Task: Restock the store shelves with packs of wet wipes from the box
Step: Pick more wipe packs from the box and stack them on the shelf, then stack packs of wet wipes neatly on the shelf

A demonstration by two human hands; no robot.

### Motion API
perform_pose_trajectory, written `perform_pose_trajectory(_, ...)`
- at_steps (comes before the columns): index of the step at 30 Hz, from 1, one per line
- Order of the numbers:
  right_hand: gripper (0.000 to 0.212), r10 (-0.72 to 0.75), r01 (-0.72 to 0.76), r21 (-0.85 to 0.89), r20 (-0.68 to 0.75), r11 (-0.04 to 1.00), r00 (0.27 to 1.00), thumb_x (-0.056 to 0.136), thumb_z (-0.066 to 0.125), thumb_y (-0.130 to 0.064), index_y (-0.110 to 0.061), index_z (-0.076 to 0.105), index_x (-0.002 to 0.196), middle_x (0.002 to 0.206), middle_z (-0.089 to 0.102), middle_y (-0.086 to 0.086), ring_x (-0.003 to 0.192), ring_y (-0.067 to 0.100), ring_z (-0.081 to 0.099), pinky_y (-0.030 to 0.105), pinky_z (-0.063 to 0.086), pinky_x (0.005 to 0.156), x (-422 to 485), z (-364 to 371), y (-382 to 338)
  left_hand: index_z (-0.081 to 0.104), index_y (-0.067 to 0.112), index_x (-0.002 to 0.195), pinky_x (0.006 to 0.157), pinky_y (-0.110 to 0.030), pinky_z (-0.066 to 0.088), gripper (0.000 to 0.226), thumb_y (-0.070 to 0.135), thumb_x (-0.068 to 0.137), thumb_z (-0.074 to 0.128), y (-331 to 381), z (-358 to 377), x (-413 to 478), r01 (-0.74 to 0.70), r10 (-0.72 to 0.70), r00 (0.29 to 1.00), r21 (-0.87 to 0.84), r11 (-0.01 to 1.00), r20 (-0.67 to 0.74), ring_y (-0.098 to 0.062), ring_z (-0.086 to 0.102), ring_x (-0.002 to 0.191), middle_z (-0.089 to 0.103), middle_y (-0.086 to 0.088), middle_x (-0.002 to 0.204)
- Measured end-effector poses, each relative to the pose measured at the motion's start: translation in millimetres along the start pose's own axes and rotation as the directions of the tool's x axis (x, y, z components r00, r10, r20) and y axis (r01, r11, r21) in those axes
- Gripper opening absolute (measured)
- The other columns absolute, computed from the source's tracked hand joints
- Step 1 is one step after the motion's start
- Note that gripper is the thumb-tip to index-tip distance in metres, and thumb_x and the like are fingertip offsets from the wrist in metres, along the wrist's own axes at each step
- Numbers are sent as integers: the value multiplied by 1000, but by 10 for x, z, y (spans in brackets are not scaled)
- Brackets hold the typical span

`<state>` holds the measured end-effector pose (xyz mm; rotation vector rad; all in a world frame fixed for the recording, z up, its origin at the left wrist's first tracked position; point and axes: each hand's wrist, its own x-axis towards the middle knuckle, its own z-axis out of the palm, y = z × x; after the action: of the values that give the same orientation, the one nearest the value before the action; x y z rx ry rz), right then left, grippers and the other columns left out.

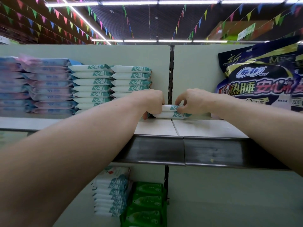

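Between my two hands, on the upper shelf [155,126], sit two white-and-teal packs of wet wipes [170,113]. One lies on the other, and the lower one rests on the shelf board. My left hand [151,102] is curled round their left end. My right hand [191,99] pinches their right end between thumb and fingertips. Neither hand is spread.

I judge this to be the placing step, with this pair starting a fresh stack. The next move calls for squaring the two packs against the neighbouring stack, letting go with both hands without dragging the top one askew, then going back for more. The box is not in view, so I cannot tell how much stock is left.

Just left of the grip stand two tall stacks of matching packs [131,79]. Farther left are stacks of blue-and-pink packs [49,86]. Right of the grip, well apart from it, a large dark blue bag [262,79] leans on the back panel. Below the grip, the lower shelf holds more teal-printed packs [111,194] and, beside them, green packs [146,203].
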<state>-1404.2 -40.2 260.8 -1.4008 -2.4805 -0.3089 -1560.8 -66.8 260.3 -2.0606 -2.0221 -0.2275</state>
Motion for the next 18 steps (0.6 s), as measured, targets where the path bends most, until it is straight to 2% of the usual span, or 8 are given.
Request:
perform_pose_trajectory(4, 33, 0, 1, -15, 32, 1000, 999, 90, 59, -31, -27, 57, 122, 114, 63, 3, 96, 22, 57, 34, 50, 84, -16, 36, -14, 68, 21, 112, 56, -28, 57, 33, 9, 90, 45, -7, 10, -3, -12, 12, 1000, 25, 1000, -9, -22, 70, 59, 69, -9, 81)
perform_pose_trajectory(8, 29, -16, 16, 5, 18, 1000, 1000, 92, 53, -20, -23, 58, 121, 114, 64, 7, 95, 24, 56, 32, 48, 82, -11, 64, 8, 68, 22, 111, 59, -29, 58, 34, 9, 89, 46, -18, 15, 7, -29, 29, 1000, 59, 998, -11, -21, 66, 56, 70, -7, 78)
perform_pose_trajectory(11, 29, -20, 20, 6, -3, 1000, 1000, 93, 52, -19, -25, 60, 119, 114, 64, 6, 97, 25, 58, 33, 48, 82, -3, 68, 15, 67, 21, 116, 58, -28, 55, 34, 9, 90, 48, -4, 13, 10, -37, 39, 999, 73, 997, -30, -17, 61, 55, 64, -4, 75)
perform_pose_trajectory(15, 32, -27, 27, -23, -7, 999, 1000, 93, 51, -20, -27, 60, 124, 117, 62, 6, 97, 24, 55, 28, 41, 76, -7, 61, 12, 65, 18, 120, 60, -24, 49, 35, 9, 91, 48, 43, 15, -3, -50, 59, 995, 114, 992, -76, -13, 53, 55, 55, 0, 67)
perform_pose_trajectory(18, 32, -72, 70, -39, -54, 997, 996, 93, 53, -21, -28, 60, 124, 124, 59, 5, 109, 26, 55, 30, 44, 86, -47, 31, -2, 66, 16, 117, 59, -26, 53, 34, 7, 90, 49, 49, 10, -26, -13, 20, 998, 101, 995, -62, -16, 59, 55, 58, -2, 64)
